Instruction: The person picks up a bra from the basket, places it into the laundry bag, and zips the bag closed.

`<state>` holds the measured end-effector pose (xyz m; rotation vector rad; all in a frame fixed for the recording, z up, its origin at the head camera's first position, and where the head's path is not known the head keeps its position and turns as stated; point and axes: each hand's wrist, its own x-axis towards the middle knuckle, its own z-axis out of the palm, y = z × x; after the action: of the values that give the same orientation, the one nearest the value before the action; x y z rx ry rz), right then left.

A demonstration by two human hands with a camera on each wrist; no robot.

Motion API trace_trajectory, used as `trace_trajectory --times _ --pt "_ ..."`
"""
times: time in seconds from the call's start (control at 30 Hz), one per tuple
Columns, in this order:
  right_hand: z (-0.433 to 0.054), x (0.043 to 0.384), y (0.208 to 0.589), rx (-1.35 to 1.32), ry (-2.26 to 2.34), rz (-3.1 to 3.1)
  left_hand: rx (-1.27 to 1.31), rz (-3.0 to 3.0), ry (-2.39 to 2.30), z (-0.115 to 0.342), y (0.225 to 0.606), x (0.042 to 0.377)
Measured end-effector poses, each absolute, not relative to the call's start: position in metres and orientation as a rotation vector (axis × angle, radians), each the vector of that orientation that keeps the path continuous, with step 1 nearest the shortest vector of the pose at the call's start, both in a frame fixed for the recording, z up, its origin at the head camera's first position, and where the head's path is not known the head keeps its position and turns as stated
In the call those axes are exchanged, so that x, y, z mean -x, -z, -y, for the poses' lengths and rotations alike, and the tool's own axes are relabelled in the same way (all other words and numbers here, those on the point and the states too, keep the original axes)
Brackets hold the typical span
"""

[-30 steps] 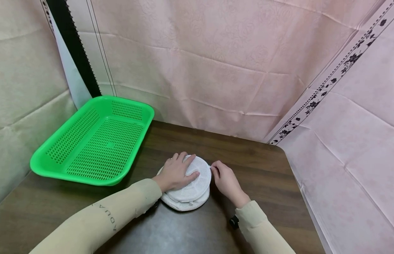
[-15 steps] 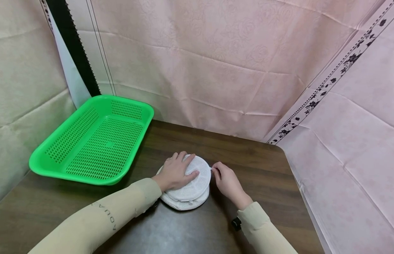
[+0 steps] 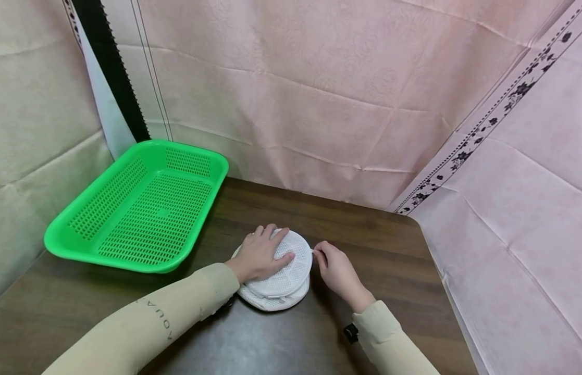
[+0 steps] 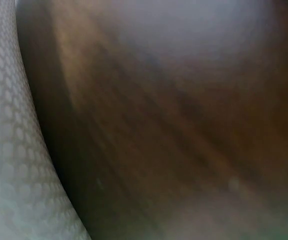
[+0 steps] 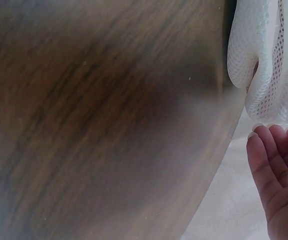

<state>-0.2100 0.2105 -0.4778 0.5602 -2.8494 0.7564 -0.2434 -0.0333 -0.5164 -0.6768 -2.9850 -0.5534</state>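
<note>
A round white mesh laundry bag (image 3: 287, 284) lies flattened in layers on the dark wooden table, in the middle of the head view. My left hand (image 3: 260, 256) rests on its top with the fingers spread. At the bag's right edge, my right hand (image 3: 336, 272) pinches a small white tab (image 3: 312, 251) between thumb and forefinger. The right wrist view has the fingertips (image 5: 258, 132) right at the end of the bag's folded mesh side (image 5: 264, 65). In the left wrist view only the mesh wall (image 4: 9, 140) and blurred table show; the left hand is out of that view.
A green plastic basket (image 3: 161, 245) with slotted walls stands at the back left of the wooden table (image 3: 380, 245). Pale patterned cloth (image 3: 295, 104) hangs behind the table and along both sides. A dark wrist camera (image 3: 350, 333) sits under the right sleeve.
The right hand has shifted very slightly to the right and toward the body, still pinching the tab. My left hand and the bag have stayed in place.
</note>
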Motion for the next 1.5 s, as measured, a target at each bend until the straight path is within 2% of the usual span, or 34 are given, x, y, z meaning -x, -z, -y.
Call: trace_trajectory --times 1.5 --pt "-0.216 0.197 0.475 -0.645 -0.701 2.821 0.683 3.011 0.529 0.034 0.51 0.241"
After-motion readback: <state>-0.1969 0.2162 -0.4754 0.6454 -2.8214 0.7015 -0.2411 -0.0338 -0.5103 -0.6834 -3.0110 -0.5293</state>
